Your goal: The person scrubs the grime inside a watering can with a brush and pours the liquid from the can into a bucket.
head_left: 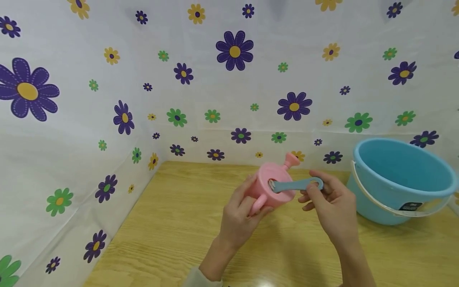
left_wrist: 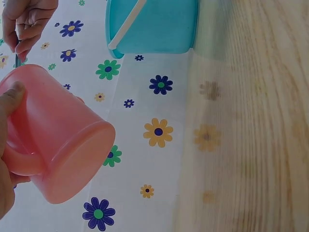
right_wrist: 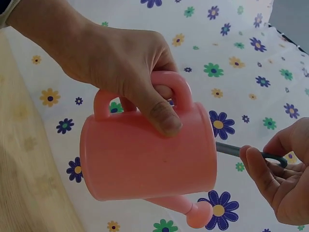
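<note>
My left hand (head_left: pixel 240 215) grips the handle of a pink toy watering can (right_wrist: pixel 149 154), its thumb lying along the can's wall. Held above the table, the can is tilted, with its round top opening turned toward the head camera and its spout pointing away. My right hand (head_left: pixel 331 199) pinches the end of a long blue handle (head_left: pixel 292 185) that has a hole in that end. The handle's far end reaches into the can's opening, where a whitish, bristle-like part shows in the head view. What lies deeper inside is hidden.
A light blue bucket (head_left: pixel 405 175) with a white carrying handle (head_left: pixel 380 205) stands on the wooden table (head_left: pixel 172 223), right of my right hand. A white flower-patterned sheet (head_left: pixel 201 95) hangs behind the table and along its left side.
</note>
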A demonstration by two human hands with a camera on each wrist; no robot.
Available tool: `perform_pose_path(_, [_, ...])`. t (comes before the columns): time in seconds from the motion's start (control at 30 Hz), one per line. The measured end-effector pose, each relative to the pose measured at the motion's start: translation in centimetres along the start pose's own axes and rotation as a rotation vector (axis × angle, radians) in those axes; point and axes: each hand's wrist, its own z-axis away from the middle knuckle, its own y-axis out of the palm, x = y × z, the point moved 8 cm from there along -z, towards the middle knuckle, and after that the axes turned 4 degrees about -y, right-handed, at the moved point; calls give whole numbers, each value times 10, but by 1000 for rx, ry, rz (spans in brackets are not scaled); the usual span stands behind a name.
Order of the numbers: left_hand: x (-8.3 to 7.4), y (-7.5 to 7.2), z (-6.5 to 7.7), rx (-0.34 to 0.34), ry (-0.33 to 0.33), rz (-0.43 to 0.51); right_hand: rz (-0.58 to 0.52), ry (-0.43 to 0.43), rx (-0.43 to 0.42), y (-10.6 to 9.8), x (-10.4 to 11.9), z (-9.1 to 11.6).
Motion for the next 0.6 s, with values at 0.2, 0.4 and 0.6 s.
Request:
perform_pose_path(0.2, [-3, 5, 2, 11, 26, 1, 56, -26, 8, -1, -4, -4])
perform_pose_path(0.4, [-1, 11, 5, 41, 17, -13, -9, -24, 48, 5, -7, -4])
perform_pose_path(0.6, [-3, 14, 7, 36, 28, -9, -100, 55, -12, -5, -15, -5])
